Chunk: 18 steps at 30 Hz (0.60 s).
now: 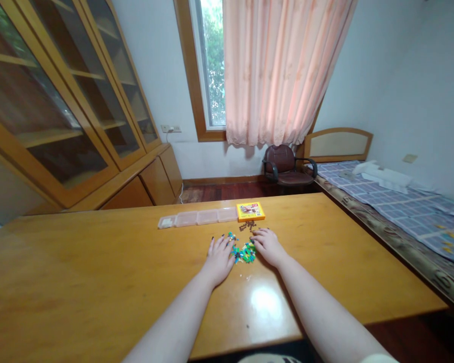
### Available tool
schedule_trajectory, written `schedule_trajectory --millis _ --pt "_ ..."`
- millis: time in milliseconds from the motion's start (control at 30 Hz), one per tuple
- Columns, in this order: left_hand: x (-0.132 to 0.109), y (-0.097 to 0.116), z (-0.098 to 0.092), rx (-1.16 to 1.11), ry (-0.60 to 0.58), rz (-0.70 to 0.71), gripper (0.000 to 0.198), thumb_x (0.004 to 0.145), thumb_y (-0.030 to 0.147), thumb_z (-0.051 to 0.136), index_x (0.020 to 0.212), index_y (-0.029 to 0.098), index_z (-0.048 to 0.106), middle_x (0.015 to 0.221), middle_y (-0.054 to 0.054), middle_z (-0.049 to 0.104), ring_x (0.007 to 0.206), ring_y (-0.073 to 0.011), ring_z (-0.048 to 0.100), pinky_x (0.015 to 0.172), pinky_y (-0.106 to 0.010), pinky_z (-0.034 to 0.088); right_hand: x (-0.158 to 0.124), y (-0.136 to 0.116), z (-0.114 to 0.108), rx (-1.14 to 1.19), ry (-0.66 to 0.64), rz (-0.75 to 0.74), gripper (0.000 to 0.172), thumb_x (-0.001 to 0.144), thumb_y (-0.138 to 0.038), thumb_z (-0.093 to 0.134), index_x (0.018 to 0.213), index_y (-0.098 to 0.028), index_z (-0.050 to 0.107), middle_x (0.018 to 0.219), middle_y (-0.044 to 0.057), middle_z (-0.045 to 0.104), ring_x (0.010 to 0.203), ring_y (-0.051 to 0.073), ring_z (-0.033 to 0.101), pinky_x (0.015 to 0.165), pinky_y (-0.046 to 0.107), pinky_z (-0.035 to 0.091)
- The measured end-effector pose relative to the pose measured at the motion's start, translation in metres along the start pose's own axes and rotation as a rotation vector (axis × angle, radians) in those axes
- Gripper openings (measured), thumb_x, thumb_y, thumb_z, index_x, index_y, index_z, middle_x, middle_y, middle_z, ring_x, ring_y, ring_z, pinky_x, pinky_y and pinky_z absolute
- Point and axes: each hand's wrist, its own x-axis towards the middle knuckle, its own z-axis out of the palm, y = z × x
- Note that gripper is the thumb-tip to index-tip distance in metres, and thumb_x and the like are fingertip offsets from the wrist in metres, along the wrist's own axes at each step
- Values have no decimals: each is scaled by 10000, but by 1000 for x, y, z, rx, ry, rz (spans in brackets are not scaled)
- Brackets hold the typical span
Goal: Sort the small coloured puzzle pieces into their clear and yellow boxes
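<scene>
Between my two hands lies a loose pile of small building bricks (247, 253), mostly green and blue with some white and yellow. My left hand (218, 257) rests at the left side of the pile, fingers spread and pointing away from me, the fingertips by a few blue and white bricks (231, 236). On the right, my right hand (269, 245) lies flat with its fingers stretched toward the pile's edge. Beyond its fingertips are several small brown bricks (248, 225) in a separate group. Neither hand visibly grips a brick.
Behind the bricks stands a yellow box (251, 212) with a printed picture. A row of clear plastic trays (208, 217) runs left from it, the leftmost holding something pale. All lie on a wooden table (98, 282). A chair (287, 166) and a bed (386, 201) are beyond.
</scene>
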Motion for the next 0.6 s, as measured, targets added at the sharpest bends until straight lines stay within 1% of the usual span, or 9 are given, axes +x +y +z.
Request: schedule_trajectory --millis 67,100,200,267,400,467,600 --pt "0 -2 -1 -32 9 -10 470 844 285 441 1311 235 427 1347 -50 472 1274 -252 335 1094 -515 148 0 0 -3 17 22 3 326 886 -315 394 1052 -238 664 1144 47 625 1128 216 471 996 414 312" --pt "0 -2 -2 -44 11 -10 462 841 274 442 1302 234 439 1332 -49 488 1267 -248 345 1094 -513 151 -1 -1 -4 32 23 -18 326 883 -307 398 1071 -236 654 1141 48 626 1121 211 478 992 406 320" --pt "1 -3 -4 -54 31 -21 428 837 253 443 1262 227 482 1298 -53 520 1244 -236 377 1091 -490 176 -2 -3 -4 72 -16 -125 320 860 -307 444 1116 -256 629 1178 41 606 1139 209 470 998 397 321" --pt "2 -3 -5 -42 44 -50 408 839 249 440 1239 208 506 1278 -64 534 1224 -233 402 1089 -470 195 -2 -4 -3 65 -41 -152 305 855 -318 459 1093 -267 643 1190 33 599 1153 215 459 1007 399 309" --pt "3 -3 -6 -19 55 -120 427 840 280 451 1247 163 498 1289 -101 514 1215 -250 410 1076 -467 226 -1 -3 -2 3 -6 -35 298 871 -323 433 1030 -247 673 1165 42 612 1156 228 453 1004 415 301" --pt "2 -2 -6 -23 59 -91 430 836 296 466 1250 183 495 1305 -94 497 1221 -248 401 1073 -471 229 -1 -5 -3 -4 15 -13 300 869 -327 439 1049 -234 661 1162 53 612 1150 226 457 1000 416 304" --pt "1 0 -5 -33 58 -3 361 844 281 455 1193 245 542 1283 -48 520 1220 -228 399 1082 -466 211 -2 -15 -5 33 -3 -130 328 856 -329 473 1137 -225 607 1197 59 592 1161 214 453 1017 403 294"
